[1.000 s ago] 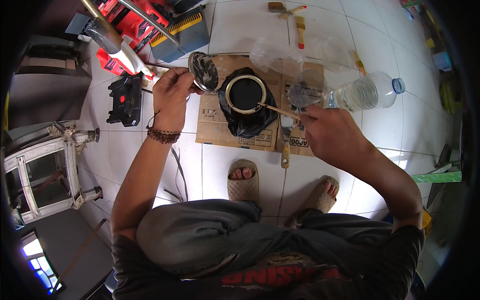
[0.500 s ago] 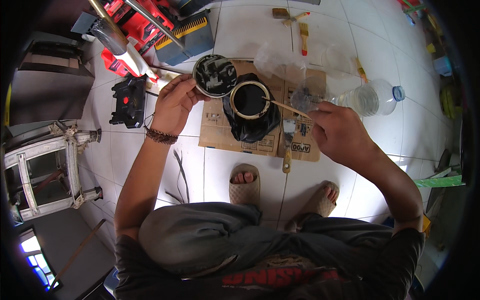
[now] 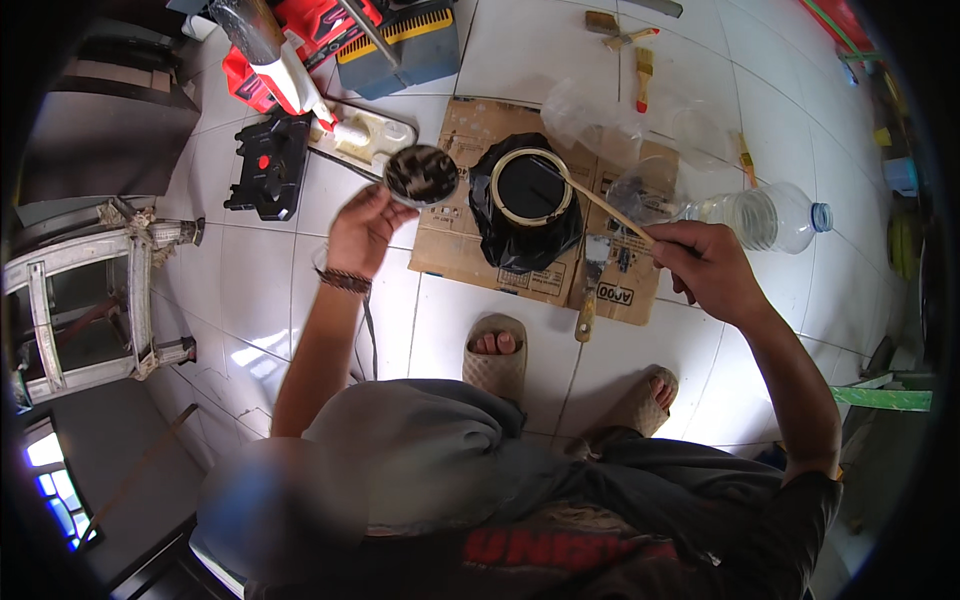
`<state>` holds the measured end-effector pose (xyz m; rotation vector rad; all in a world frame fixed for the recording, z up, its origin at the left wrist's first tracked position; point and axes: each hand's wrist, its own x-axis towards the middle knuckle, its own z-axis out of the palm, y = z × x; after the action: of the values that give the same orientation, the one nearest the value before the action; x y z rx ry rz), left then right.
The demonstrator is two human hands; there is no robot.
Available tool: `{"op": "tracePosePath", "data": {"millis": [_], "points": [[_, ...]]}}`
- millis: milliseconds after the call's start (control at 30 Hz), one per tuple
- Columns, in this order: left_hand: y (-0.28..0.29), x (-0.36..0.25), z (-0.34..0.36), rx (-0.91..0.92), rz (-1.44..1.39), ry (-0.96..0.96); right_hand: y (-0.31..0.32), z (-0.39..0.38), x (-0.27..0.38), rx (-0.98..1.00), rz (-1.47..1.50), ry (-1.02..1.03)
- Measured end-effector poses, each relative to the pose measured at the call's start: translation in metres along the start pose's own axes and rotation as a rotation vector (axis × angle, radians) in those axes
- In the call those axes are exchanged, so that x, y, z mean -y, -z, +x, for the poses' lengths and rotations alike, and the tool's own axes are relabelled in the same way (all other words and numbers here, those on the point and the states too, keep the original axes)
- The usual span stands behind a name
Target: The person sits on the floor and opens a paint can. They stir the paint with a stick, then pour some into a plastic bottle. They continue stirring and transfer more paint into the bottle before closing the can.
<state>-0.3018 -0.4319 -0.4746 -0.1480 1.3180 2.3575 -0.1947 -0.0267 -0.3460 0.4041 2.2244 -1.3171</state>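
An open can of black paint point(image 3: 522, 208), wrapped in a black plastic bag point(image 3: 510, 255), stands on a flattened cardboard sheet point(image 3: 450, 235). My left hand point(image 3: 368, 230) grips a round can lid point(image 3: 421, 174) by its edge, left of the can and apart from it. Black paint is smeared over the lid's upward face. Between the fingers of my right hand point(image 3: 715, 265) is a thin wooden stick point(image 3: 612, 210), its far end at the can's right rim. A putty knife point(image 3: 588, 290) lies on the cardboard below the stick.
A clear plastic bottle point(image 3: 790, 218) lies right of the cardboard. Paintbrushes point(image 3: 643, 78) and a clear plastic bag point(image 3: 590, 115) are farther back. A black tool piece point(image 3: 268, 165), a grey-yellow box point(image 3: 400, 62) and a ladder point(image 3: 95, 300) are on the left. My sandalled feet point(image 3: 496, 350) are near the cardboard.
The lid in my left hand has moved left, away from the can. My right hand has drawn slightly back right with the stick. The whole view has shifted a little.
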Motion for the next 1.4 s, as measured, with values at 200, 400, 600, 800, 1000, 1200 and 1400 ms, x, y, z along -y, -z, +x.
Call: {"op": "tracePosePath", "data": {"millis": [200,400,600,800,1000,1200,1400], "points": [[0.036,0.112,-0.028,-0.241,-0.159,0.096,-0.005,0.0,0.003,0.003,-0.004,0.064],[0.055,0.128,-0.039,-0.365,-0.058,0.204,0.002,0.001,0.012,-0.038,-0.015,0.172],[0.064,0.111,-0.052,-0.388,0.119,0.307,-0.002,0.005,0.017,-0.066,-0.032,0.191],[0.06,0.074,-0.058,-0.057,0.251,0.167,-0.002,0.01,0.013,-0.018,-0.043,0.202],[0.015,0.06,-0.036,0.273,-0.075,0.08,0.009,0.008,0.014,-0.105,-0.303,0.427],[-0.024,0.059,-0.008,-0.032,0.322,-0.005,0.009,0.002,0.045,-0.164,-0.4,0.339],[-0.055,0.073,0.005,-0.062,0.644,-0.143,-0.016,0.028,0.074,-0.175,-0.408,0.436]]}}
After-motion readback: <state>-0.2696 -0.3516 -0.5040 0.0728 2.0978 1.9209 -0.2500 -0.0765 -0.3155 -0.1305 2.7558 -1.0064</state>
